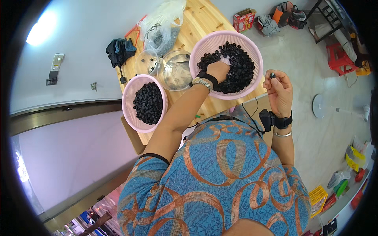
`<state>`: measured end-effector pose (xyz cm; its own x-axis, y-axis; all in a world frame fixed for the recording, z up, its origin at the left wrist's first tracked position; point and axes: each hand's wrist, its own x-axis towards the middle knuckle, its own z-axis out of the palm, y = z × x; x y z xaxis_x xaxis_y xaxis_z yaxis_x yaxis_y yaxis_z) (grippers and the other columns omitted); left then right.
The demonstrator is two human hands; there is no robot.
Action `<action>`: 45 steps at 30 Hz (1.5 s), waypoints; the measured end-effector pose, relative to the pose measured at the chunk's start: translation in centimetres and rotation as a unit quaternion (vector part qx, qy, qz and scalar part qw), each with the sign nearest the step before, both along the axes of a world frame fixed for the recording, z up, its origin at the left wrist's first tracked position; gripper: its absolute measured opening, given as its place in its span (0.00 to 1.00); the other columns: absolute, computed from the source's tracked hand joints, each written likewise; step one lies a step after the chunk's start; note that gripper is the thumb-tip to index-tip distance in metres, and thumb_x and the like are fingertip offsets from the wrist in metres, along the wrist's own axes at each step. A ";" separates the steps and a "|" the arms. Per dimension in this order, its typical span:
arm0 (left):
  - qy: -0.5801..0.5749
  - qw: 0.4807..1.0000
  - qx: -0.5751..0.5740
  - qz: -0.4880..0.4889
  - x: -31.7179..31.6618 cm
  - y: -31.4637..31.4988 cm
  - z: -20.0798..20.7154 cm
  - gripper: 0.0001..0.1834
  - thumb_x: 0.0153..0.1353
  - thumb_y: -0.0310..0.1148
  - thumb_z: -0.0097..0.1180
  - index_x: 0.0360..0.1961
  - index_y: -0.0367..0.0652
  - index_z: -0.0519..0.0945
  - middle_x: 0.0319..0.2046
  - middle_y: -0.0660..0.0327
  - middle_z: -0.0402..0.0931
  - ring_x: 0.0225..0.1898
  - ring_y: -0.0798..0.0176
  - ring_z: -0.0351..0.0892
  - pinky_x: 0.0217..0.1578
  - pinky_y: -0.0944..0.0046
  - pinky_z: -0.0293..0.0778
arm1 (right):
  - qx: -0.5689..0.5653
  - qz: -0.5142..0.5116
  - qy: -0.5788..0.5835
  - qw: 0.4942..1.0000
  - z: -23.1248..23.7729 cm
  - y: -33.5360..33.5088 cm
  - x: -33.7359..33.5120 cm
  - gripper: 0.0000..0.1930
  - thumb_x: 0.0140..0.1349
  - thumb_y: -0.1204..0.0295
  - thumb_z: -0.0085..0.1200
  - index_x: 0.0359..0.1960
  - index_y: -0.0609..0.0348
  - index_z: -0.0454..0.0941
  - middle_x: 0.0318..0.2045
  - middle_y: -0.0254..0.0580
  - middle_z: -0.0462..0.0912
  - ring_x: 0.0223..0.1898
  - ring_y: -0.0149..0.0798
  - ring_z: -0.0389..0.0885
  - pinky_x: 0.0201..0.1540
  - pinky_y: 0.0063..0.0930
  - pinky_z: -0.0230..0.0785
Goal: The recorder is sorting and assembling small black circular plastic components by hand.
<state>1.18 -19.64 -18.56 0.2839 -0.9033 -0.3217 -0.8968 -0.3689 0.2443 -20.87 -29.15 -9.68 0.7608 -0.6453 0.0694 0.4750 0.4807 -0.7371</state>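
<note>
A large pink basket [257,55] stands at the table's right edge with many small black round pieces [242,67], like caps, in it. My left hand [218,72] reaches down among them, its fingers curled; whatever they grip is hidden. Right of the basket, off the table's edge, my right hand [280,92] is raised with the palm up. Its thumb and fingers pinch one small dark cap-like piece [272,75]. A second, smaller pink basket [126,103] sits at the left, holding a heap of similar black pieces [148,103].
Between the baskets stand a clear round bowl [173,72] and a smaller clear tub [142,63] with a few dark pieces. Behind lie a plastic bag [161,29] and a folded dark umbrella [119,53]. A red stool [338,59] and a red box [244,20] stand on the floor.
</note>
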 end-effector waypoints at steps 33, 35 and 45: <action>0.696 0.551 -0.375 0.269 -4.6 12.2 17.2 0.16 0.57 0.22 0.53 0.48 0.37 0.72 0.40 0.59 0.75 0.38 0.70 0.75 0.37 0.73 0.73 | -0.023 0.132 -0.042 0.990 5.0 5.8 7.0 0.12 0.53 0.85 0.52 0.41 0.66 0.73 0.37 0.43 0.77 0.33 0.30 0.76 0.36 0.22 0.72; 0.692 0.556 -0.377 0.264 -4.5 12.8 17.3 0.16 0.57 0.22 0.53 0.48 0.37 0.72 0.40 0.59 0.75 0.38 0.70 0.75 0.37 0.73 0.72 | -0.009 0.150 -0.094 0.984 5.0 6.2 7.3 0.11 0.55 0.84 0.51 0.42 0.66 0.72 0.38 0.45 0.75 0.35 0.31 0.76 0.37 0.23 0.73; 0.665 0.594 -0.382 0.244 -4.6 14.1 18.0 0.15 0.58 0.24 0.52 0.48 0.36 0.71 0.41 0.57 0.75 0.37 0.69 0.75 0.38 0.71 0.73 | 0.015 0.189 -0.116 0.975 4.8 7.5 7.1 0.11 0.60 0.78 0.47 0.45 0.65 0.70 0.37 0.48 0.75 0.33 0.32 0.76 0.38 0.25 0.72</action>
